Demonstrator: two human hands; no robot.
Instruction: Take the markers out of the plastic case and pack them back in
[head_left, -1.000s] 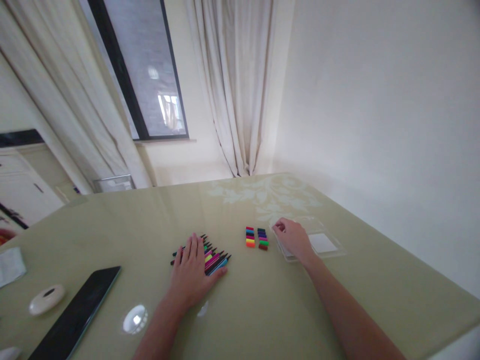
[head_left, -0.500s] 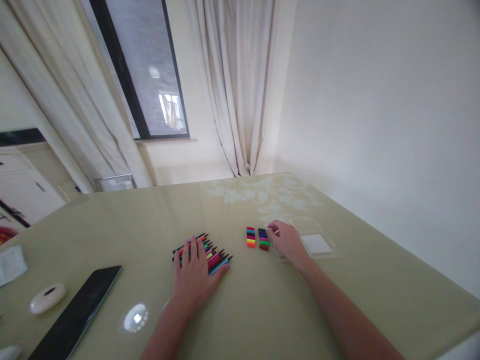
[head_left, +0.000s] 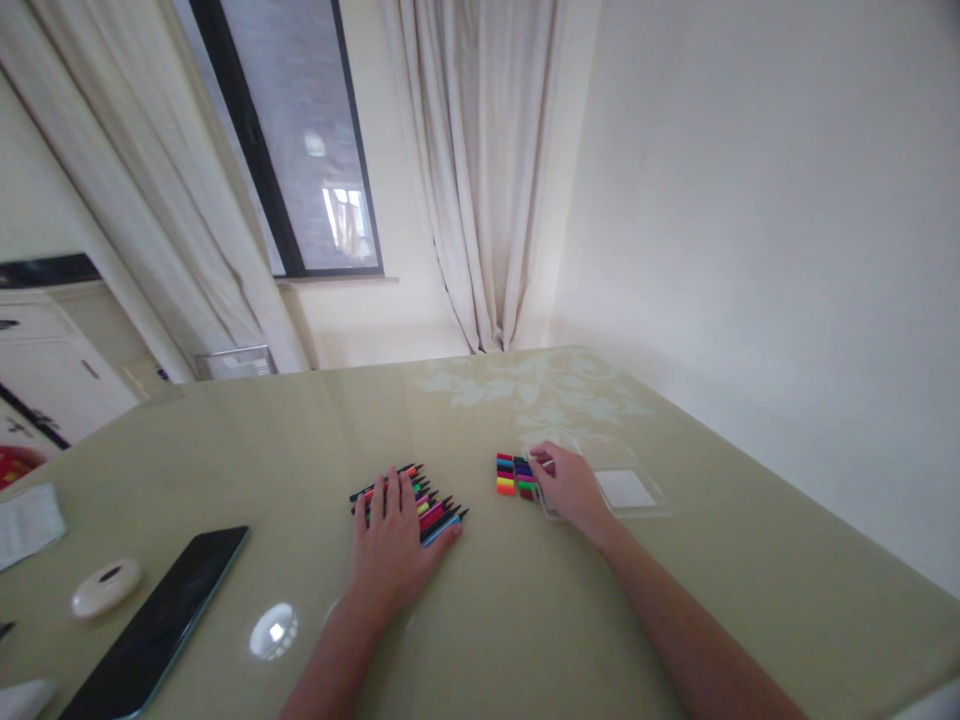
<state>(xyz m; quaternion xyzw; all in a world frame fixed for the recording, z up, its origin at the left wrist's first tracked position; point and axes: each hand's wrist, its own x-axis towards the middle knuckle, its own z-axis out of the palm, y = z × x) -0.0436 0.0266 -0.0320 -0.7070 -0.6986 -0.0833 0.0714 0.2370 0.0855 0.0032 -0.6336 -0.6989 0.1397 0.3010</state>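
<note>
partly, left hand [head_left: 390,548] hides pens [head_left: 433,516]; right hand [head_left: 570,487], case [head_left: 649,508].

Window [head_left: 311,165]: dark frame [head_left: 259,150], greyish glass [head_left: 289,70], 2 bright reflections [head_left: 349,218] in it, the lower 1 window-shaped. 2 cream curtains: left curtain [head_left: 142,190] slants down beside the window, right curtain [head_left: 487,170] hangs in folds on the window's other side. Narrow pale sill [head_left: 341,281] directly under the window. Plain off-white wall [head_left: 765,250] well right of the window. White cabinet [head_left: 56,345] with dark handles [head_left: 90,370], lower left of the window. Glossy pale green table [head_left: 247,440] below the window; white leaf pattern [head_left: 551,388] on it, lower right of the window. Light soft, fairly even.
</note>
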